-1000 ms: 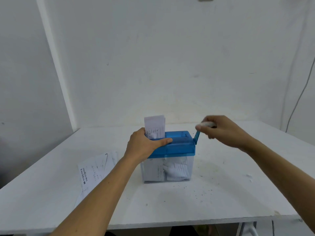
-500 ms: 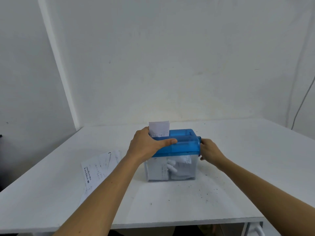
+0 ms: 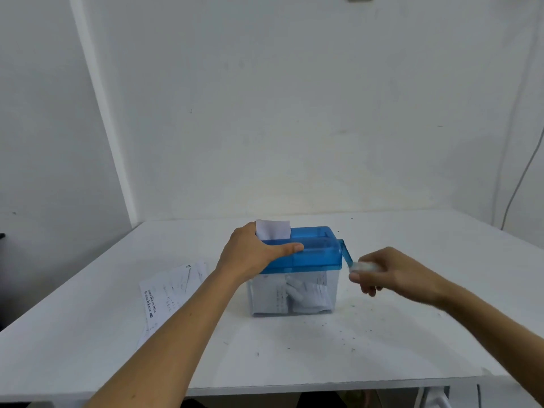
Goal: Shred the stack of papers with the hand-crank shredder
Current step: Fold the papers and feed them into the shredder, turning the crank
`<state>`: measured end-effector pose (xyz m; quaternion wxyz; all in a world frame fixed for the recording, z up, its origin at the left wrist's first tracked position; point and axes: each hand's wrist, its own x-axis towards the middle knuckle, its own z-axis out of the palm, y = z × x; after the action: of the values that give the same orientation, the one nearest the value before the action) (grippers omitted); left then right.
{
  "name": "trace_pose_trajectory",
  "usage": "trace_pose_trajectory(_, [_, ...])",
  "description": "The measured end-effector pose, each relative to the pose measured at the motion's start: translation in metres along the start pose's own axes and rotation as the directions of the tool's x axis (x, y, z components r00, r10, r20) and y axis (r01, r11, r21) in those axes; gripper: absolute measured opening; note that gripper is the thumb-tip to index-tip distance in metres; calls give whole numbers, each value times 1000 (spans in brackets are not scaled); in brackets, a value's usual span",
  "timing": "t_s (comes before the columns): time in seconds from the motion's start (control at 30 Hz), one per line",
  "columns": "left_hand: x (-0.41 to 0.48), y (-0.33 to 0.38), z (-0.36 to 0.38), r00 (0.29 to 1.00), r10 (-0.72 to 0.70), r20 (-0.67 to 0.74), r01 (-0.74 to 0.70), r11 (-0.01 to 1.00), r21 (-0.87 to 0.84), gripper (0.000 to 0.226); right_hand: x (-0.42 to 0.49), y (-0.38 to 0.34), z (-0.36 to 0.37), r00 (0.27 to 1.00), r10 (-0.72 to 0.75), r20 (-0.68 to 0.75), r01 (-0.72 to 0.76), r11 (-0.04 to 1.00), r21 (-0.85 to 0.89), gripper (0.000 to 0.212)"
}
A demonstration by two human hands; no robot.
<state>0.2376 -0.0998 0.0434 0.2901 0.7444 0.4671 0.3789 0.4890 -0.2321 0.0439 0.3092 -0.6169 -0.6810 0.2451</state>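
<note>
A hand-crank shredder (image 3: 315, 253) with a blue top and a clear bin stands mid-table; white paper scraps fill the bin (image 3: 294, 295). A short stub of white paper (image 3: 273, 229) sticks up from the slot at the top's left end. My left hand (image 3: 253, 254) grips the blue top's left end, thumb stretched along its front. My right hand (image 3: 391, 270) holds the white knob (image 3: 363, 266) of the blue crank (image 3: 346, 254), which slants down to the right of the shredder. A stack of printed papers (image 3: 167, 293) lies flat to the left.
The white table (image 3: 294, 357) shows dark specks in front of and right of the shredder. White walls close the back and left. A thin cable (image 3: 521, 178) hangs down the wall at the far right. The table's front edge runs just below my forearms.
My right hand has swung the crank from the top, down behind the shredder's right side, and round to the lower right. The paper in the slot has sunk lower. My left hand stays put.
</note>
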Motion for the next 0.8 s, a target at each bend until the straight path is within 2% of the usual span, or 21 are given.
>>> trace_pose_trajectory(0.07, [0, 1, 0, 1000, 20, 15, -20, 1000, 2, 88, 2, -8, -14, 999, -50, 0, 50, 998, -23, 34])
trace_pose_trajectory(0.13, [1, 1, 0, 999, 32, 19, -32, 999, 8, 85, 8, -17, -22, 996, -82, -38, 79, 995, -62, 32])
trace_pose_trajectory(0.23, [1, 1, 0, 999, 43, 15, -43, 999, 4, 82, 24, -25, -30, 977, -108, -184, 104, 994, -32, 31])
trace_pose_trajectory(0.3, [2, 0, 0, 999, 47, 11, -47, 999, -1, 79, 41, -26, -31, 942, -110, -318, 109, 994, -21, 32])
trace_pose_trajectory(0.4, [2, -3, 1, 999, 48, -1, -48, 999, 2, 84, 65, -22, -19, 850, -169, -499, 161, 985, -59, 26])
trace_pose_trajectory(0.5, [2, -3, 1, 998, 56, -5, -56, 998, 4, 87, 86, -17, 0, 796, -144, -589, 131, 989, -64, 14])
trace_pose_trajectory(0.6, [2, -4, 0, 998, 63, -5, -63, 998, -21, 90, 102, -3, 16, 817, -50, -574, 87, 996, 37, 15])
trace_pose_trajectory(0.73, [3, -7, 1, 998, 64, -12, -65, 997, -34, 93, 105, 23, 36, 909, 30, -416, 15, 994, 105, 23])
trace_pose_trajectory(0.8, [3, -8, 1, 997, 72, -14, -72, 997, -33, 92, 99, 32, 44, 930, 92, -356, -50, 991, 124, 23])
